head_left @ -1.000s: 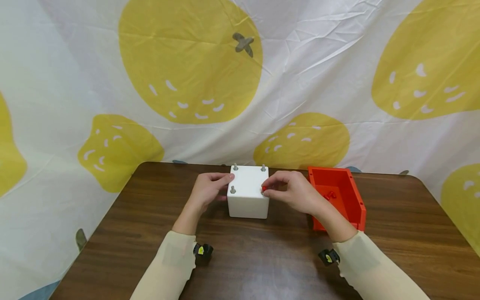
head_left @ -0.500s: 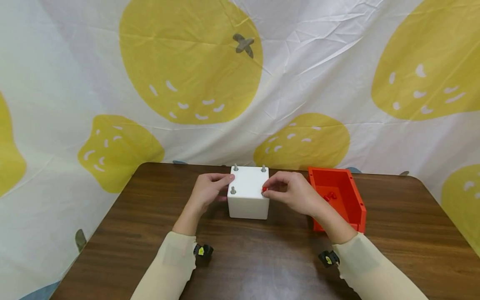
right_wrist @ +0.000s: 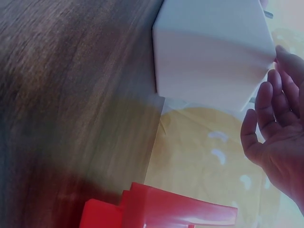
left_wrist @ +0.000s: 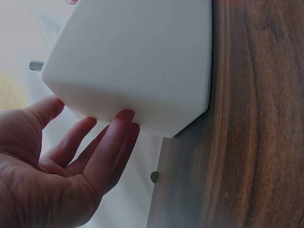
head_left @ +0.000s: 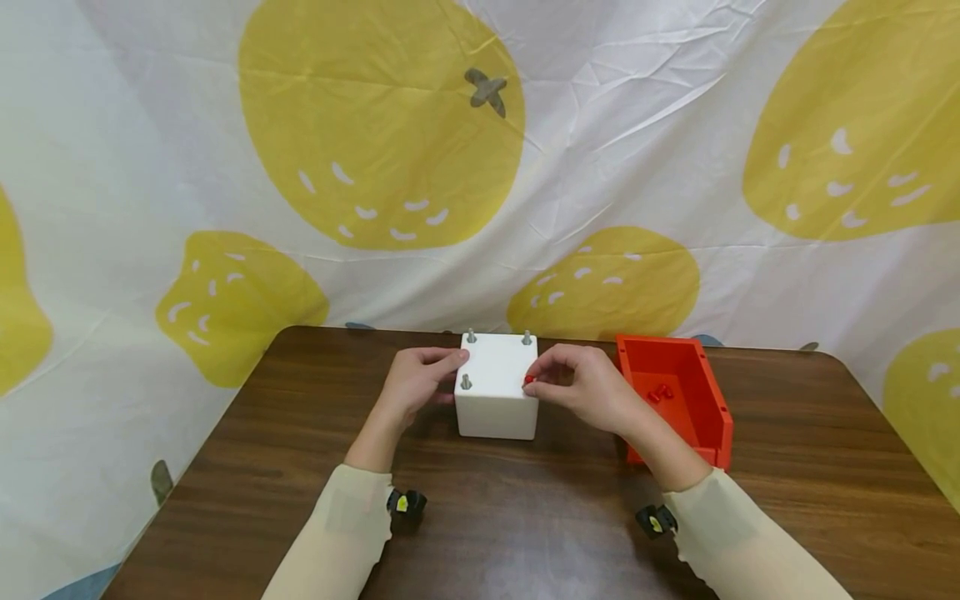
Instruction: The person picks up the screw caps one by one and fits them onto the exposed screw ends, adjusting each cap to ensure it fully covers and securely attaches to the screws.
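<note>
A white block (head_left: 497, 367) stands on the table, with threaded metal bolts upright at its corners, such as the near-left bolt (head_left: 466, 382). My left hand (head_left: 417, 379) steadies the block's left side, thumb at the top edge; in the left wrist view its fairly straight fingertips (left_wrist: 124, 115) touch the side wall. At the near-right corner, my right hand (head_left: 588, 387) pinches a small red nut-like piece (head_left: 529, 379) between thumb and index finger. Those fingers hide the bolt at that corner. The other fingers (right_wrist: 266, 102) of this hand curve loosely beside the block.
Right of the block is a red open bin (head_left: 716, 400) holding a few small red pieces (head_left: 660, 392), close by the right forearm. The brown wooden table (head_left: 480, 517) ends at the back against a hanging cloth (head_left: 420, 283) printed with yellow fruit.
My right fingertips shift slightly on the small red piece at the near-right corner. The left hand, block and bin stay in place.
</note>
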